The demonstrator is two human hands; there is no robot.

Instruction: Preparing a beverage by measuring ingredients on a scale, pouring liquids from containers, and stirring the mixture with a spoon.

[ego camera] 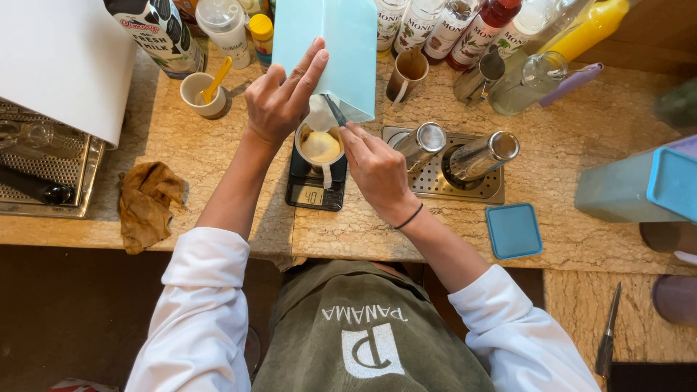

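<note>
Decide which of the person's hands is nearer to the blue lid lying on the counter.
Right. The right hand is over the scale, a short way left of the blue lid; the left hand is farther left.

A beige marble counter [581,138] is seen warmly lit, with dark brown floor [80,312] shown below its front edge.

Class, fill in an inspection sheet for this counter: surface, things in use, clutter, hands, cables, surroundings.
Surface: beige stone counter, speckled.
Things in use: tilted light blue container over a metal cup of pale powder, on a small black scale.
Clutter: brown rag, blue lid, white cup with yellow spoon, two steel shakers in a drip tray, knife.
Hands: left hand steadies the container; right hand holds a thin dark tool at its opening.
Cables: nothing seen.
Surroundings: syrup bottles and a milk carton at the back.
</note>
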